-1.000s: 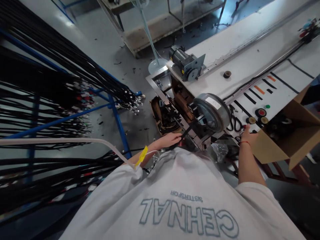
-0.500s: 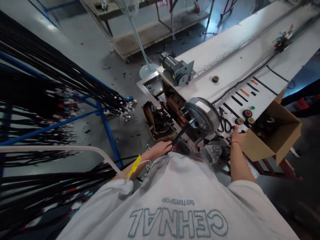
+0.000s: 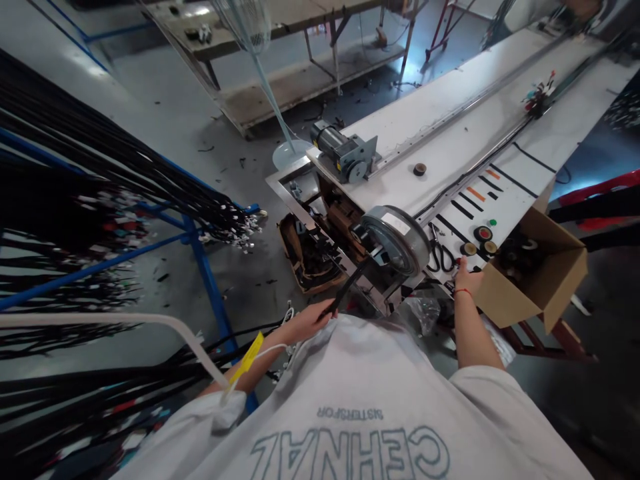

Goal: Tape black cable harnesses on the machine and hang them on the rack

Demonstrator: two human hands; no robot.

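Observation:
My left hand is closed on a black cable that runs up to the round grey metal wheel at the near end of the long white bench. My right hand rests at the bench's near edge, beside black scissors and round buttons; its fingers are partly hidden. A yellow tag hangs at my left forearm.
A blue rack draped with many black cables stands on the left. An open cardboard box sits right of my right hand. A grey motor is mounted on the bench. A fan stand and a worktable are beyond.
My left hand has pulled back toward my body, drawing the black cable out from the wheel. The view has tilted up, showing more of the bench. My right hand stays at the bench edge.

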